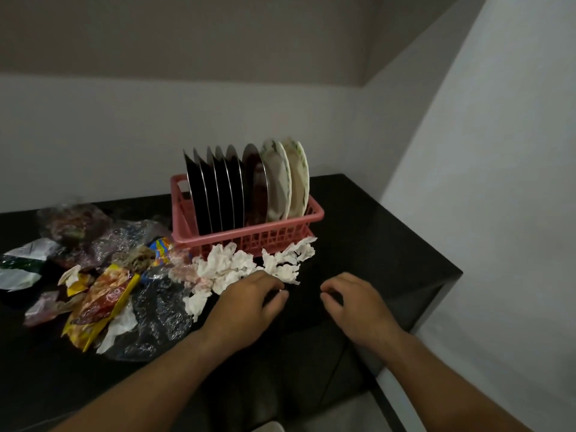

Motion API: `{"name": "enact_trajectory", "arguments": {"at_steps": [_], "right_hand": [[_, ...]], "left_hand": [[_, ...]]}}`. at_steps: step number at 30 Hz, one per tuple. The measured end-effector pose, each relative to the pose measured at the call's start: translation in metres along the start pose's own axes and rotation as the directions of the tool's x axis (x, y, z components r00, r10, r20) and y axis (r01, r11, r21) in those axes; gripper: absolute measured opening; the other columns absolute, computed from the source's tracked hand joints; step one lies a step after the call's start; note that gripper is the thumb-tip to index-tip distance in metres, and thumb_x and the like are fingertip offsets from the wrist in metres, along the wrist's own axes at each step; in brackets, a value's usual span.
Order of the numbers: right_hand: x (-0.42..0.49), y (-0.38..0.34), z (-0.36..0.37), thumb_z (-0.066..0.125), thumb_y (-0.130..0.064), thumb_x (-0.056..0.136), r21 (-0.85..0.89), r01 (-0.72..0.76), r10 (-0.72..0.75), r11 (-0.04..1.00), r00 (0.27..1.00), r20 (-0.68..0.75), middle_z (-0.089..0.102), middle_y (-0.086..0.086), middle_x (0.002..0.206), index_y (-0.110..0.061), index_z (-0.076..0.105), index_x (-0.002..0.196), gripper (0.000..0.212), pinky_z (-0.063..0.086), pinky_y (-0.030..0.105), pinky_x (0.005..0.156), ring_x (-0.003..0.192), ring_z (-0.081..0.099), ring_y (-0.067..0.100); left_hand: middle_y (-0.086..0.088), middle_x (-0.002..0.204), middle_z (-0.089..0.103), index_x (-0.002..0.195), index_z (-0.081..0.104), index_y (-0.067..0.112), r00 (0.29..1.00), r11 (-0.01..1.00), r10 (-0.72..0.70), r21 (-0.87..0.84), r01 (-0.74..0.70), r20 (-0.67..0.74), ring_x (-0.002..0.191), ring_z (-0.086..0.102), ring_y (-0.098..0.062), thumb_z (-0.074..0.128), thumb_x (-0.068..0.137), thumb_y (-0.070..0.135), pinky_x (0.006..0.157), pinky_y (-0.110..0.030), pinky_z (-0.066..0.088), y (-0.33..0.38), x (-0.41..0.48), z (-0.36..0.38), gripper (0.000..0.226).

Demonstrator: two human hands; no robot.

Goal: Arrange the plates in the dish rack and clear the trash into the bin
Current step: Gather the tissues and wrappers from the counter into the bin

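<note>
A pink plastic dish rack [282,230] stands on the black counter [374,232]. Several dark metal plates [218,194] and two white patterned plates [280,182] stand upright in it. Crumpled white tissues [229,265] lie along the rack's front. To the left spreads a heap of trash: yellow and red snack wrappers [103,300], clear plastic bags [156,319], a white and green packet [21,266]. My left hand [249,300] hovers palm down beside the tissues with fingers curled and holds nothing. My right hand [355,304] hovers over bare counter, fingers loosely curled and apart, holding nothing.
White walls close in behind and on the right. The counter's right edge [448,285] drops off beyond my right hand. No bin is in view.
</note>
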State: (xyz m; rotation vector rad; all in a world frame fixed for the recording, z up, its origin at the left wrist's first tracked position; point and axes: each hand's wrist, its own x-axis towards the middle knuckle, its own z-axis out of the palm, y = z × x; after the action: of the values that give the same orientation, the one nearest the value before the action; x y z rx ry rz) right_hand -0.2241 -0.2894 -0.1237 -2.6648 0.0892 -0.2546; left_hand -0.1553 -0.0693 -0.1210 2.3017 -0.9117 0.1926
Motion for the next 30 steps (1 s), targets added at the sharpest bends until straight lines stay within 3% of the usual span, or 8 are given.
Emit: {"name": "enact_trajectory", "arguments": {"at_steps": [3, 10, 15, 19, 23, 26, 30], "right_hand": [[0.014, 0.008, 0.006, 0.053, -0.034, 0.099, -0.055, -0.016, 0.019, 0.998, 0.999, 0.05, 0.055, -0.011, 0.122, -0.026, 0.06, 0.128, 0.031, 0.045, 0.023, 0.091, 0.108, 0.052, 0.004], [0.08, 0.026, 0.015, 0.051, -0.032, 0.099, -0.204, 0.034, 0.003, 0.978, 0.984, 0.179, 0.047, -0.006, 0.136, -0.023, 0.057, 0.13, 0.034, 0.046, 0.033, 0.095, 0.118, 0.045, 0.015], [0.134, 0.041, 0.024, 0.054, -0.023, 0.096, -0.221, 0.132, -0.078, 0.966, 0.968, 0.237, 0.03, -0.004, 0.154, -0.028, 0.034, 0.148, 0.056, 0.044, 0.043, 0.1, 0.13, 0.038, 0.025], [0.163, 0.057, 0.033, 0.058, -0.025, 0.094, -0.251, 0.202, -0.112, 0.947, 0.937, 0.33, 0.034, -0.004, 0.15, -0.03, 0.034, 0.148, 0.059, 0.047, 0.044, 0.097, 0.123, 0.043, 0.025], [0.168, 0.072, 0.04, 0.048, -0.027, 0.101, -0.284, 0.213, -0.099, 0.935, 0.925, 0.368, 0.049, 0.004, 0.137, -0.019, 0.054, 0.132, 0.033, 0.048, 0.038, 0.092, 0.113, 0.051, 0.023], [0.161, 0.086, 0.038, 0.047, -0.029, 0.102, -0.258, 0.173, -0.073, 0.95, 0.932, 0.356, 0.056, 0.005, 0.122, -0.015, 0.06, 0.121, 0.027, 0.049, 0.035, 0.089, 0.104, 0.055, 0.019], [0.151, 0.102, 0.021, 0.051, -0.025, 0.101, -0.161, 0.071, -0.013, 0.984, 0.942, 0.336, 0.058, 0.004, 0.119, -0.011, 0.061, 0.119, 0.025, 0.048, 0.028, 0.085, 0.1, 0.059, 0.018]], "left_hand": [[0.02, 0.093, 0.057, 0.103, 0.066, 0.029, 1.0, 1.0, -0.006, -0.01, 0.006, 0.014, 0.084, 0.055, 0.001, 0.057, 0.093, 0.041, 0.072, -0.008, 0.038, -0.008, 0.018, 0.006, 0.019], [0.017, 0.104, 0.061, 0.108, 0.067, 0.027, 0.999, 0.999, -0.041, 0.0, 0.041, -0.007, 0.092, 0.057, 0.0, 0.056, 0.094, 0.039, 0.079, -0.015, 0.043, -0.018, 0.055, 0.021, 0.022], [0.017, 0.103, 0.061, 0.107, 0.067, 0.027, 0.994, 0.994, -0.102, 0.038, 0.104, -0.05, 0.093, 0.056, -0.001, 0.057, 0.093, 0.037, 0.078, -0.011, 0.037, -0.021, 0.073, 0.035, 0.02], [0.013, 0.104, 0.061, 0.108, 0.067, 0.025, 0.987, 0.985, -0.143, 0.093, 0.149, -0.071, 0.098, 0.054, -0.006, 0.057, 0.093, 0.036, 0.083, -0.021, 0.042, -0.023, 0.089, 0.046, 0.021], [0.009, 0.11, 0.061, 0.112, 0.067, 0.022, 0.985, 0.969, -0.164, 0.179, 0.172, -0.062, 0.103, 0.051, -0.011, 0.058, 0.093, 0.035, 0.084, -0.02, 0.039, -0.026, 0.103, 0.063, 0.025], [0.006, 0.115, 0.06, 0.116, 0.063, 0.022, 0.978, 0.943, -0.205, 0.259, 0.209, -0.042, 0.106, 0.051, -0.015, 0.055, 0.093, 0.036, 0.086, -0.024, 0.04, -0.025, 0.118, 0.077, 0.029], [-0.001, 0.119, 0.06, 0.119, 0.056, 0.02, 0.953, 0.852, -0.304, 0.446, 0.273, -0.003, 0.11, 0.053, -0.022, 0.054, 0.091, 0.044, 0.089, -0.034, 0.044, -0.024, 0.149, 0.095, 0.037]]}}
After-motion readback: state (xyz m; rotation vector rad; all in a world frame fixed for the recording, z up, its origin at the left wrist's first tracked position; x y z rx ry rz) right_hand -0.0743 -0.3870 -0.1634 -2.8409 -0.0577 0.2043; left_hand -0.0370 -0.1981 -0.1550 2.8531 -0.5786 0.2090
